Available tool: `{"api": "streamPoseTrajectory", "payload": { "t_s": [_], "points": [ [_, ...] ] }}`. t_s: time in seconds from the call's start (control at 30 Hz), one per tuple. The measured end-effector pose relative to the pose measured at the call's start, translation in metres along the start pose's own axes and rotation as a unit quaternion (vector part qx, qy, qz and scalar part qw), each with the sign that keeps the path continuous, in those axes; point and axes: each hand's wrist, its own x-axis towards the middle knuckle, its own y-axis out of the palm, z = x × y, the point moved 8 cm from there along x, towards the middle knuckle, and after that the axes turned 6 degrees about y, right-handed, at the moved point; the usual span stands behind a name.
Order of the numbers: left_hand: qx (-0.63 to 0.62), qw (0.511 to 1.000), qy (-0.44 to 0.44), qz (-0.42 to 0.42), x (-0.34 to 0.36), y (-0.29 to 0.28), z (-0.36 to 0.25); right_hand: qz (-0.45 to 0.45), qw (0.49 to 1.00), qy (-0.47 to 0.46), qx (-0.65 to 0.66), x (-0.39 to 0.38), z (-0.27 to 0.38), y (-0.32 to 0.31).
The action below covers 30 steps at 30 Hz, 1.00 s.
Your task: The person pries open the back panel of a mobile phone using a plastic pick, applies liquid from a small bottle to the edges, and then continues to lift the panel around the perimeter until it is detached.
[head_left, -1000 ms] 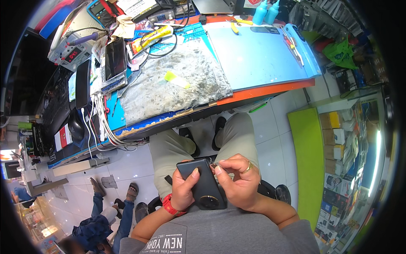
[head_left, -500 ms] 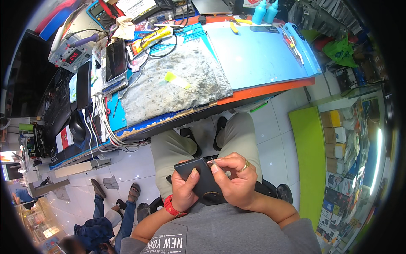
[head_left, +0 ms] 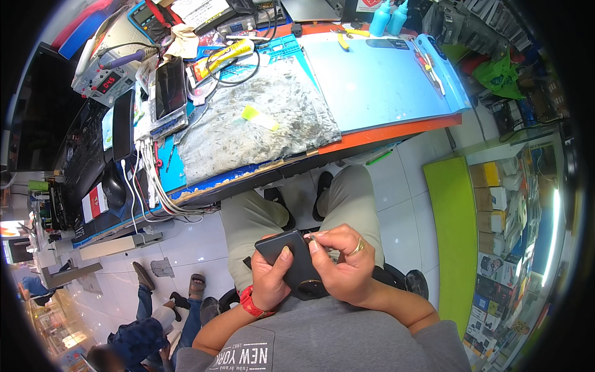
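Observation:
I hold a dark phone over my lap, a round camera housing on its back near the lower end. My left hand, with a red band at the wrist, is wrapped round its left side, thumb on the back. My right hand, wearing a gold ring, pinches a small silvery, pinkish piece at the phone's upper right corner; it is too small to identify. In front is the workbench, with a stained grey mat carrying a yellow-green piece.
The bench holds a blue pad, tools, squeeze bottles, phones, cables and a power supply. A glass display case and green panel stand at right. Another person is at lower left.
Since a second ago the phone has tilted slightly, its top left corner shifting left. My right fingertips have moved very slightly. The other person's feet and body have shifted a little.

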Motion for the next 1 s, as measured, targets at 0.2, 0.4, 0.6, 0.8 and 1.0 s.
{"api": "streamPoseTrajectory", "payload": {
  "t_s": [0.2,0.4,0.6,0.8,1.0],
  "points": [
    [0.096,0.995,0.03,-0.014,-0.005,-0.009,-0.001,-0.02,0.992,-0.098,-0.076,0.0,0.011,0.002],
    [0.124,0.991,0.038,-0.023,-0.007,-0.009,-0.004,-0.01,0.993,-0.093,-0.07,-0.001,0.011,0.002],
    [0.132,0.991,0.032,-0.009,-0.007,-0.008,-0.003,0.007,0.997,-0.059,-0.047,-0.001,0.01,-0.001],
    [0.15,0.989,0.016,0.006,-0.006,-0.011,-0.001,0.021,1.0,-0.011,0.011,-0.004,-0.002,-0.004],
    [0.109,0.994,-0.008,0.008,-0.006,-0.01,0.003,0.001,0.995,0.046,0.087,-0.007,-0.015,-0.004]
  ]
}}
